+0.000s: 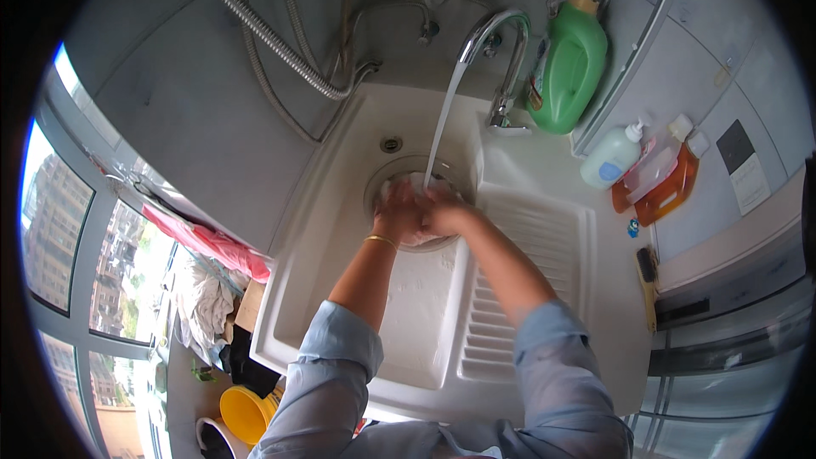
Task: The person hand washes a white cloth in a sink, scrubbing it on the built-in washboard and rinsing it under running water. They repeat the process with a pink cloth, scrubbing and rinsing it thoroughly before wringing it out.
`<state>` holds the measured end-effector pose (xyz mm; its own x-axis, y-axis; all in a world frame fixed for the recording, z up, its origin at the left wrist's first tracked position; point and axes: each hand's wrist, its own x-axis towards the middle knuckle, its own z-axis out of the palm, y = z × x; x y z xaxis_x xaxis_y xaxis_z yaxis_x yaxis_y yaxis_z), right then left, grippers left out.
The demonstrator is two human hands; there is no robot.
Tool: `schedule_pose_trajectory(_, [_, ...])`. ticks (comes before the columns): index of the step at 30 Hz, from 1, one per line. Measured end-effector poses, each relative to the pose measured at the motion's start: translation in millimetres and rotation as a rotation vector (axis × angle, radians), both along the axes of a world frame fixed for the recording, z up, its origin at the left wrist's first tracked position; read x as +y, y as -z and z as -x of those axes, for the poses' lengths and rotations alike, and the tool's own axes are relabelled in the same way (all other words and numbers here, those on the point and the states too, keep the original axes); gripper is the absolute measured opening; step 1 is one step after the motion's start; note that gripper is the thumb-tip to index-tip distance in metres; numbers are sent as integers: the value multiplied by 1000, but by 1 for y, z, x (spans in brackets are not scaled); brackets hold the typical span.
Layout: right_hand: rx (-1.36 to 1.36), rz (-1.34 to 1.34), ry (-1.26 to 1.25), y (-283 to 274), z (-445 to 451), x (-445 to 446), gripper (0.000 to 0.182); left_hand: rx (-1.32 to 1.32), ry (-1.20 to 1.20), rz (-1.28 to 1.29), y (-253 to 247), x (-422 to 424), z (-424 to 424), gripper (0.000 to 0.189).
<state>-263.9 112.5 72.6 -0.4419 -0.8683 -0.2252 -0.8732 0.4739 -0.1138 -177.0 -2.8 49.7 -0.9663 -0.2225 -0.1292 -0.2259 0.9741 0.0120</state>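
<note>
Both my hands are inside a round clear basin standing in the white laundry sink. My left hand, with a gold bangle at the wrist, grips a pale pinkish-white cloth. Close beside it, my right hand holds the same wet bundle. Motion blurs the fingers, and they cover much of the cloth. From the curved chrome faucet a stream of water falls onto the cloth between my hands.
A ribbed washboard is moulded into the sink's right side. Along the right ledge are a green detergent jug, a pump bottle, an orange bottle and a brush. Metal hoses hang left; a yellow bucket stands below.
</note>
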Motion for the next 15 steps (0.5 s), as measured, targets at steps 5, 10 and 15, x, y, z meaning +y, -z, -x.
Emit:
schedule_pose_trajectory(5, [57, 478, 146, -63, 22, 63, 17, 110, -183, -38, -10, 18, -6, 70])
schedule_pose_trajectory(10, [430, 949, 269, -72, 108, 81, 8, 86, -188, -246, -7, 24, -5, 71])
schedule_pose_trajectory(15, [214, 952, 277, -77, 119, 68, 10, -44, -197, -294, -37, 23, -17, 75])
